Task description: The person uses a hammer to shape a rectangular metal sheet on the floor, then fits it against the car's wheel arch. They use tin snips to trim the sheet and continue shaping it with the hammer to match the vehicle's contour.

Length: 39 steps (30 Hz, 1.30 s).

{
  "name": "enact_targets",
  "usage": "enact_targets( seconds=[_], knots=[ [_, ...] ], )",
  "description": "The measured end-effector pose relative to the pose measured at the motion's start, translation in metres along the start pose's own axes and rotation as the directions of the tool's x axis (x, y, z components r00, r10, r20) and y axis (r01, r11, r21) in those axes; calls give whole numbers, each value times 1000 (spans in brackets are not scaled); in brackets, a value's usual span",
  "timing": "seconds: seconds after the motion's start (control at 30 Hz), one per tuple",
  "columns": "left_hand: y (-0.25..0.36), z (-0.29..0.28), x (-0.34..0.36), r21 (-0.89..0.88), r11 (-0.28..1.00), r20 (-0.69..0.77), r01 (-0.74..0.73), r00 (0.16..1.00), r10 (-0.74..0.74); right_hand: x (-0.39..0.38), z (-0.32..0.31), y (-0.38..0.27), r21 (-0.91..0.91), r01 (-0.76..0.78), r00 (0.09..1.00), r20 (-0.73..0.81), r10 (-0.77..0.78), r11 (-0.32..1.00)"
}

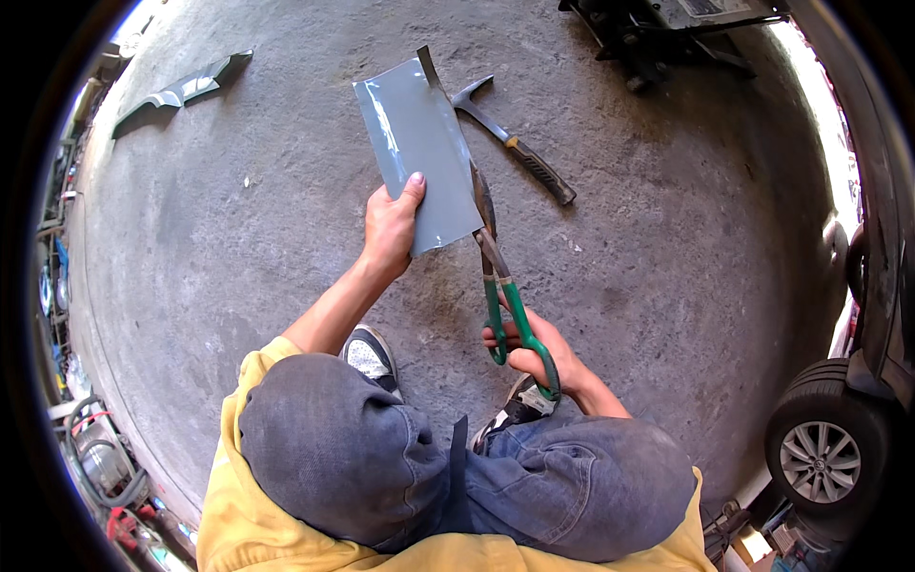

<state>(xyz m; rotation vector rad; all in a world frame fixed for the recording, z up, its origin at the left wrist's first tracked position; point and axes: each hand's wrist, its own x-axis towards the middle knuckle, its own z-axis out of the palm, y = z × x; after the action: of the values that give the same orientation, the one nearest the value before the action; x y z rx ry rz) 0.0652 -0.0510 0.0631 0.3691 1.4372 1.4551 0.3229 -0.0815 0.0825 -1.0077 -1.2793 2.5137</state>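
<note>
My left hand (389,232) grips a grey rectangular metal sheet (419,143) by its lower left side, the thumb lying flat on its face. In my right hand (553,351) are the green handles of a pair of tin snips (513,303), which are partly spread. Their dark blades run along the sheet's right edge; how far the jaws are apart is hard to make out. A narrow dark strip (428,69) curls off the sheet's upper right edge. Just right of the sheet, a hammer (518,148) with a black and yellow handle lies on the floor.
A bent dark metal piece (186,91) lies at the far left of the concrete floor (257,219). Dark equipment (634,43) stands at the far right. A vehicle wheel (822,456) is near right; hoses and tools (100,462) line the left edge. My knees are close below.
</note>
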Motion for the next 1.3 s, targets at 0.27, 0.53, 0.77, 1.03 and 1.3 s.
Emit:
enact_targets(
  seconds=[0.27,0.53,0.77,1.03,1.3],
  knots=[
    [0,8,1,73,996,0,-48,999,48,4,6,15,-111,-3,972,-235,-23,994],
    [-9,6,1,146,985,-122,-96,986,115,7,11,25,-264,-8,923,-372,-94,964],
    [-9,15,3,148,985,-120,-87,987,105,15,7,47,-144,33,943,-323,-79,989],
    [-8,7,6,154,988,-78,-19,996,31,27,8,68,-32,26,974,-225,-32,999],
    [0,12,4,62,995,-84,73,994,-67,28,8,67,-116,90,963,-244,-116,989]
  ],
)
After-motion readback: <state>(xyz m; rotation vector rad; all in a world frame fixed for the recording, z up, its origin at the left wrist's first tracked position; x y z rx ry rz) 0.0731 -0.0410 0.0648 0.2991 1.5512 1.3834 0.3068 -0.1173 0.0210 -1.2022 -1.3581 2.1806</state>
